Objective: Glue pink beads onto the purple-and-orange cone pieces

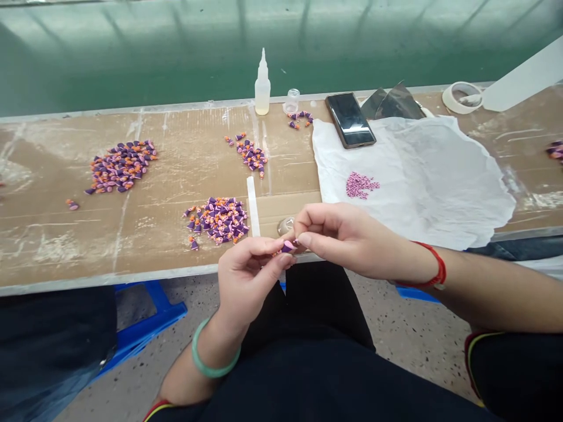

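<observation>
My left hand (248, 278) and my right hand (345, 240) meet just above the bench's front edge, their fingertips pinching a small purple-and-pink piece (288, 247) between them. Just beyond my fingers lies a heap of purple, pink and orange pieces (217, 220). Two more heaps (121, 167) (248, 153) lie further along the cardboard bench top (176, 176). A patch of tiny pink beads (361, 185) rests on a crumpled white cloth (422, 181), to the right of my hands.
A plastic squeeze bottle (263, 85), a small clear cup (291, 101), a smartphone (350, 120), a tape roll (461, 97) and clear plastic sheets (393, 102) line the bench's back. A green panel rises behind. A blue stool (147, 313) stands below the bench.
</observation>
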`<state>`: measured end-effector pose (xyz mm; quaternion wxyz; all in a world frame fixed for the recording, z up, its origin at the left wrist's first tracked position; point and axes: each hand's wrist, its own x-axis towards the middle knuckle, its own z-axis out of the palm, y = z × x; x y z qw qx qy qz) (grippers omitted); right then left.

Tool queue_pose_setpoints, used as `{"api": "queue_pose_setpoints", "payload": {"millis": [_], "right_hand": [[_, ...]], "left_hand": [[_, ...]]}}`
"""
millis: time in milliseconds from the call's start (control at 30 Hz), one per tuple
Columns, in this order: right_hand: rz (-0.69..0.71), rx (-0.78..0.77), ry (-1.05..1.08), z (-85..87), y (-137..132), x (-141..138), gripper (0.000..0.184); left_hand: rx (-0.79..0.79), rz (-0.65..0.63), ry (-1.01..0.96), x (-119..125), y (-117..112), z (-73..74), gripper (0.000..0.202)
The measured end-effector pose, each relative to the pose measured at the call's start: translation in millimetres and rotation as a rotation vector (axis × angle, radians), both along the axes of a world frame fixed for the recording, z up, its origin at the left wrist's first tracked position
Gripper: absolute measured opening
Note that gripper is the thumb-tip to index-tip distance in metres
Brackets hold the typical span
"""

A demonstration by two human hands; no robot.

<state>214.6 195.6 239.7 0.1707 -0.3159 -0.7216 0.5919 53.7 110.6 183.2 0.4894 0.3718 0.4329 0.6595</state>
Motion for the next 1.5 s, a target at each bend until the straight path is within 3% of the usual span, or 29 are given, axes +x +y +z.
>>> {"api": "queue_pose_setpoints", "payload": {"millis": [233, 733, 1000, 1300, 1500], "right_hand": [[0.023, 0.099, 0.019, 3.6, -5, 3, 0.012], [0.012, 0.301, 0.011, 4.9, -12, 5, 0.011], [0.006, 0.464, 0.067, 0.4, -16, 2, 0.01], [-0.026, 0.573, 0.086, -3.8, -19, -2, 0.011], [-0.002, 0.637, 0.075, -2.8, -20, 1, 0.013]], "left_hand": [[0.007, 0.054, 0.025, 5, -5, 4.9, 0.015], [0.159, 0.019, 0.031, 7, -8, 1.7, 0.017], [0.204, 0.087, 0.06, 11, -12, 1.4, 0.021], [0.17, 0.122, -0.02, 16, -9, 2.6, 0.014], [0.151, 0.063, -0.022, 11, -9, 1.3, 0.011]]}}
